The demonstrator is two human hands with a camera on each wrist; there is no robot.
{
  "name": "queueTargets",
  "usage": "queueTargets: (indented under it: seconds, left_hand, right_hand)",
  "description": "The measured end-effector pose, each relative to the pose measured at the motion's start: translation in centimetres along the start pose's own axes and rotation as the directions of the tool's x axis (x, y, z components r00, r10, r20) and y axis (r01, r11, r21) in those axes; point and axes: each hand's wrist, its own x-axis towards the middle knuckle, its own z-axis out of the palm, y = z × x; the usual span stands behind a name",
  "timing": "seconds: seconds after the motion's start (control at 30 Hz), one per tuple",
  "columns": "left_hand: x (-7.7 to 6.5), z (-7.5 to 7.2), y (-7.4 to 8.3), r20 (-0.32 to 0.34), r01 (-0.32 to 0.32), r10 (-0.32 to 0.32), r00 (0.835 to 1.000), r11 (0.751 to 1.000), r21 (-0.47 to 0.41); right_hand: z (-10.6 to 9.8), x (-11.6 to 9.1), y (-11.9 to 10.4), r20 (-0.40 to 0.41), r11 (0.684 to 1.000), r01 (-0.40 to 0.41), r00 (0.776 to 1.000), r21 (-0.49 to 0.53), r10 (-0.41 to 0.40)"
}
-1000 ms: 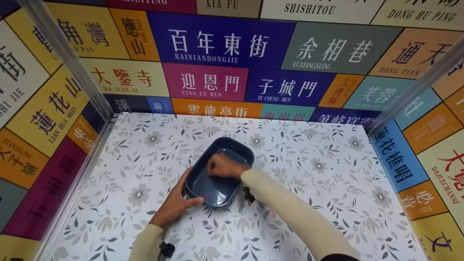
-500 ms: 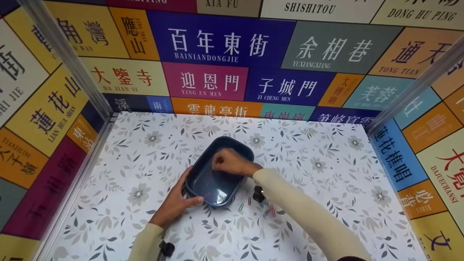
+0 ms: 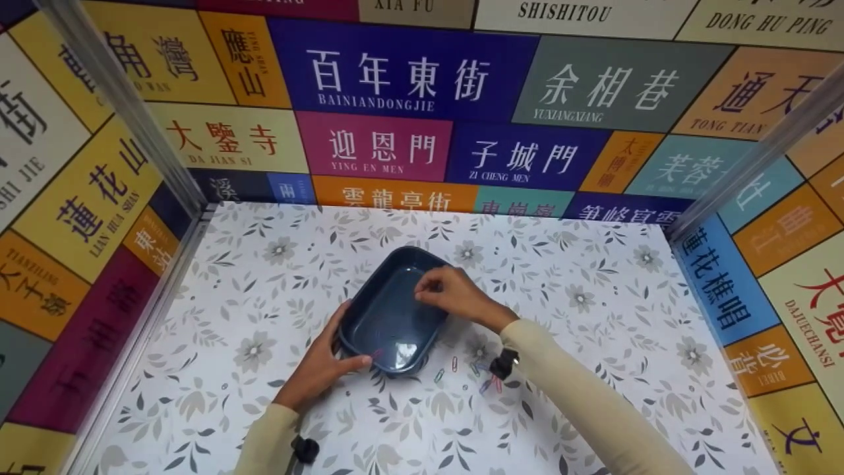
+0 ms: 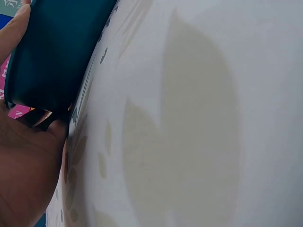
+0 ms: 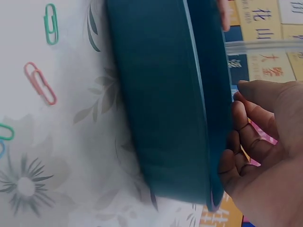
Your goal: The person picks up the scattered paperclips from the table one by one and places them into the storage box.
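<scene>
And here's the bare left hand, gripping the dark-blue, rounded-rectangular, plastic-looking tray, long axis 1 to 7 o'clock! The bare right hand hovers over its 2 o'clock rim, fingers loosely curled, nothing visible between them; multicoloured wire paper clips lie at its 6 o'clock, right hand nearer.

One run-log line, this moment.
left hand: grips dark-blue rounded-rectangular container | right hand: over container's right rim, fingers curled, nothing visible held | red, green, blue wire paperclips: on white floral tabletop
</scene>
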Motion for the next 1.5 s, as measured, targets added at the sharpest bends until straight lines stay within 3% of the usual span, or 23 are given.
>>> queueTargets:
  seconds: [0.47, 0.67, 0.9, 1.13, 1.5]
  left_hand:
    - [-0.1, 0.0, -0.2, -0.006, 0.003, -0.003, 1.0, 1.0, 0.025]
    - [-0.1, 0.0, -0.2, -0.014, 0.005, -0.004, 1.0, 0.999, 0.034]
    - [-0.2, 0.0, 0.0, -0.009, -0.005, 0.006, 1.0, 1.0, 0.029]
    - [-0.2, -0.1, 0.1, 0.015, -0.006, 0.006, 1.0, 1.0, -0.018]
    - [-0.2, 0.0, -0.1, -0.001, -0.017, 0.017, 1.0, 1.0, -0.001]
  right_hand:
    - [-1.8, -4.5, 1.9, -0.182, 0.999, -0.013, 0.983, 0.034, 0.019]
    - [-1.8, -6.4, 2.4, -0.268, 0.999, 0.043, 0.963, 0.027, -0.034]
    - [-1.1, -8.6, 3.0, -0.349, 0.996, 0.087, 0.934, 0.02, -0.075]
    - [-0.4, -10.4, 4.2, -0.353, 0.998, 0.048, 0.935, 0.047, -0.028]
    - [1.9, -12.5, 6.1, -0.412, 0.995, 0.098, 0.907, 0.0, -0.089]
